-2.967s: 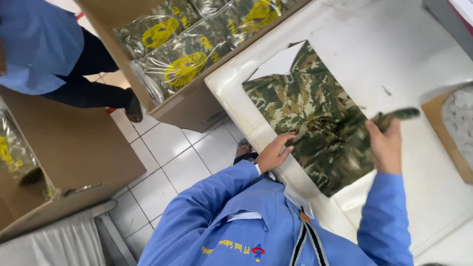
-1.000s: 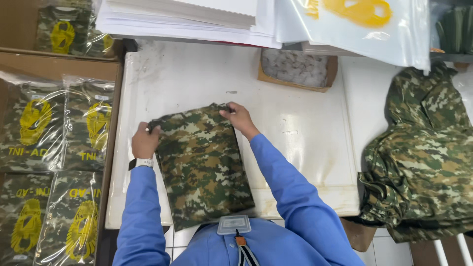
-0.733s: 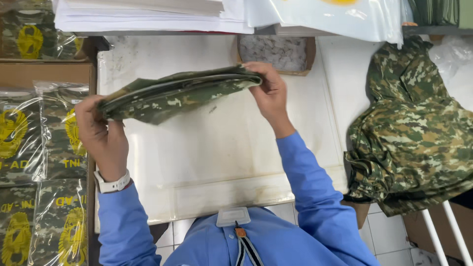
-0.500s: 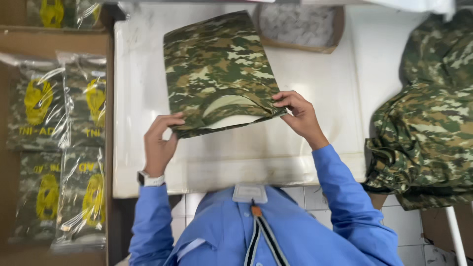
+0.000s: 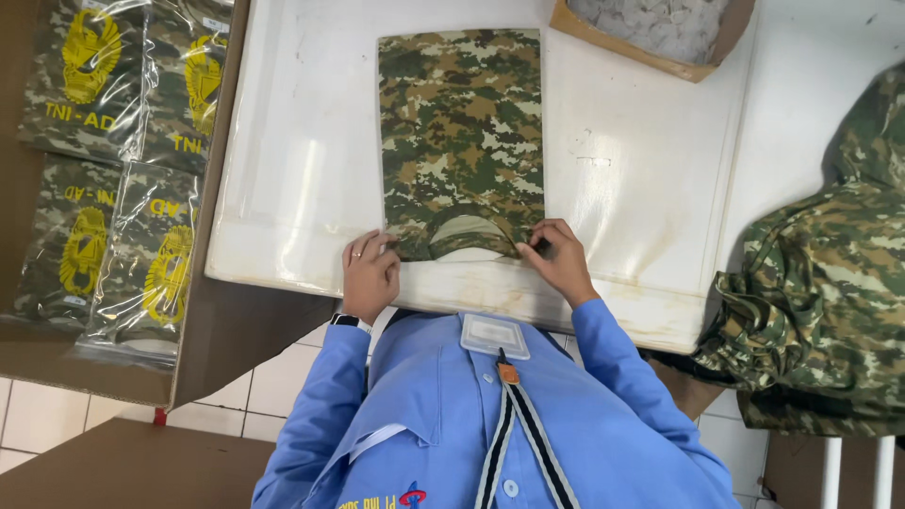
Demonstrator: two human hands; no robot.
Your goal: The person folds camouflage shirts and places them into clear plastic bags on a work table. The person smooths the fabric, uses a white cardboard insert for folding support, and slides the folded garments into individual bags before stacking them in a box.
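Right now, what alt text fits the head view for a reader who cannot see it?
Both hands, left hand and right hand, pinch the near corners of a folded camouflage shirt lying flat on a white table. Bagged camouflage shirts fill a cardboard box at left; loose camouflage garments are heaped at right.

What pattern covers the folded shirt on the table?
Green, brown and tan camouflage on the folded shirt, head view.

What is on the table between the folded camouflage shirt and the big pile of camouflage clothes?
Only bare white table top lies between the folded camouflage shirt and the pile of camouflage clothes, as the head view shows.
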